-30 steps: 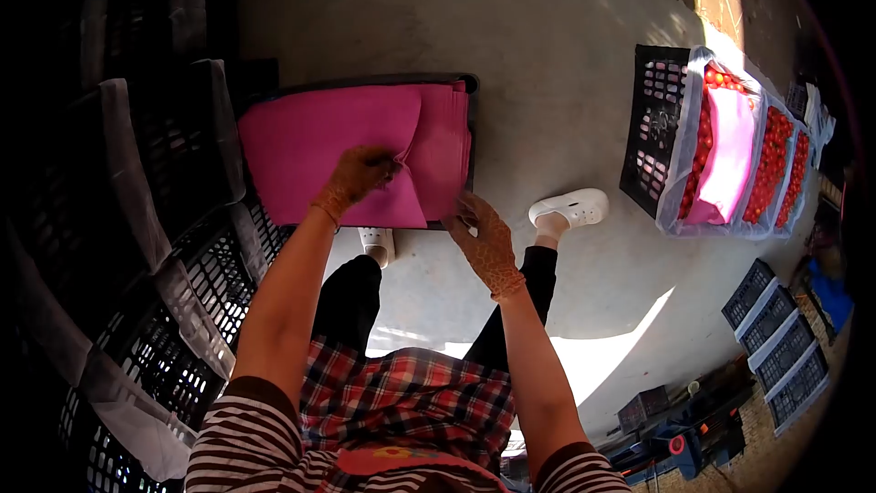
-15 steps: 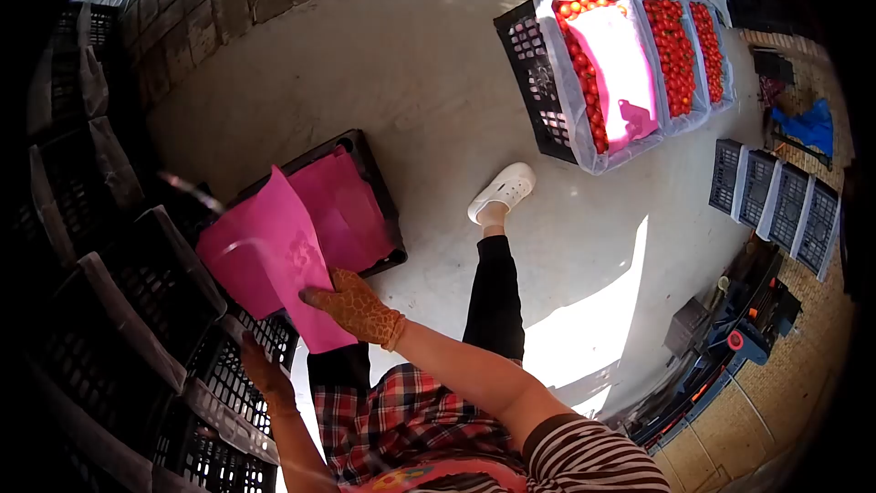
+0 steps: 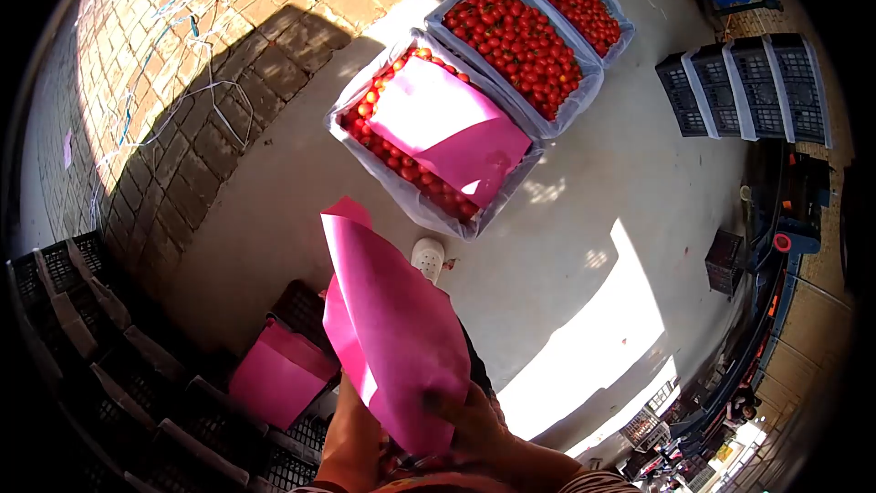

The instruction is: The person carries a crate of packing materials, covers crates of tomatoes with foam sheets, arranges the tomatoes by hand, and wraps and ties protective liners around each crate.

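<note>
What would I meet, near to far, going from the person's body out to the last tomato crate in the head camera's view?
The pink sheeting in hand → the white shoe → the nearest tomato crate → the middle tomato crate → the farthest tomato crate.

We count three rectangular crates [image 3: 392, 184] draped in pale translucent plastic, filled with small round red tomatoes [image 3: 511, 46] too many to number, and one flat pink sheet [image 3: 456, 132] over the fruit. We see one curled pink piece [image 3: 401, 329], single or layered we cannot tell, and one pink pile [image 3: 278, 374] whose sheets we cannot number. We also tally four dark latticed plastic crates [image 3: 756, 87] in a row, one white holed clog [image 3: 427, 258], and black lower-left crates [image 3: 88, 248] too dim to count.
</note>
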Tool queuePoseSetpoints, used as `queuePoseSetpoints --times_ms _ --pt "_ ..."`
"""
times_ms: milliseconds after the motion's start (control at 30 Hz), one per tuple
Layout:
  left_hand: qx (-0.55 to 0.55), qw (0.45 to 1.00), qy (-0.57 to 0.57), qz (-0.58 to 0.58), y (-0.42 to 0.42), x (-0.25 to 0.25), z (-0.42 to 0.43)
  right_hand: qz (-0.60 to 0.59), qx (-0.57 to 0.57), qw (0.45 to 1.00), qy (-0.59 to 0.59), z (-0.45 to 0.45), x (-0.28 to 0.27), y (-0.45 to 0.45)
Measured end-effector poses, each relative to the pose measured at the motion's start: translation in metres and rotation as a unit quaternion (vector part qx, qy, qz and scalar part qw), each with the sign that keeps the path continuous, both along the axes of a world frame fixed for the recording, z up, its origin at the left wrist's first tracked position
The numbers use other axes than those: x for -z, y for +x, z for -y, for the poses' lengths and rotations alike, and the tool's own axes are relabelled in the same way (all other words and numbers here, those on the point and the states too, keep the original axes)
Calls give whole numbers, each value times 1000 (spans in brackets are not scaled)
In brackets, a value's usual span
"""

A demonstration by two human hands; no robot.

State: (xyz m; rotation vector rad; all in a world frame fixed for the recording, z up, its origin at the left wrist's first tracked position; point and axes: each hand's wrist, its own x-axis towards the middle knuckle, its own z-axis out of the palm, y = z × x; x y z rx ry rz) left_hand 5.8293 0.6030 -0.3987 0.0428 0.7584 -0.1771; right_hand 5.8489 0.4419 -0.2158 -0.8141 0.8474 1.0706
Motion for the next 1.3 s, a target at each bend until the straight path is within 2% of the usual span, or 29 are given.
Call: queuePoseSetpoints --times_ms 67,100,133,200,267,300,333,400,467,533,567,600,633,700,733,767,800,833,867,900,933,967,1000,1067,1133,1200,1267,1300 --pt "-1 1000 1 10 56 -1 24 -52 70 995 -57 30 -16 35" --pt "-3 1000 8 16 81 2 29 16 75 994 -73 49 -11 40" --pt "-7 1000 13 19 102 8 30 15 85 994 -72 68 -11 56" --pt "-18 999 29 37 134 29 27 169 79 970 -157 109 -14 82" --pt "17 973 224 -44 183 22 36 203 150 955 -153 144 2 127" --pt "145 825 540 77 211 35 36 205 155 950 -175 162 11 151" --pt "249 551 773 189 242 51 37 240 154 936 -208 177 30 176" --pt "230 339 857 314 324 30 54 311 114 910 -248 211 65 232" --pt "239 252 872 346 394 29 71 349 132 898 -232 245 106 281" --pt "168 197 879 400 461 39 81 436 71 848 -293 272 130 332" --pt "178 428 800 381 493 48 88 468 60 826 -307 281 140 355" --pt "174 499 759 380 522 56 91 414 154 877 -190 287 137 379" --pt "164 568 714 376 551 64 95 451 113 857 -222 293 145 392" --pt "179 326 837 402 572 61 95 518 36 804 -291 307 162 420" --pt "204 139 892 379 575 52 95 481 40 831 -276 305 162 432" --pt "167 156 884 408 589 79 91 478 37 833 -275 307 185 444" --pt "169 158 884 407 590 98 92 458 117 856 -210 311 220 454" --pt "220 541 744 325 587 114 93 432 196 869 -142 312 249 459" --pt "232 829 475 180 578 126 89 425 193 873 -140 309 268 457" --pt "227 847 460 137 563 138 77 328 168 893 -259 305 285 451" --pt "222 864 441 92 541 149 65 223 135 890 -375 301 302 443" --pt "173 862 473 48 509 142 65 282 28 806 -520 311 352 428" --pt "118 855 505 -1 470 133 61 279 10 810 -516 303 354 412" --pt "111 807 578 -40 360 144 14 296 81 877 -371 267 338 344" --pt "92 725 657 -185 220 145 -49 251 34 915 -314 225 312 262" --pt "150 593 722 -323 60 143 -113 198 -13 927 -318 181 295 171" --pt "374 455 665 -459 -84 139 -154 143 -26 962 -230 150 287 84" --pt "497 351 709 -356 -155 141 -159 104 -57 968 -219 123 277 53"
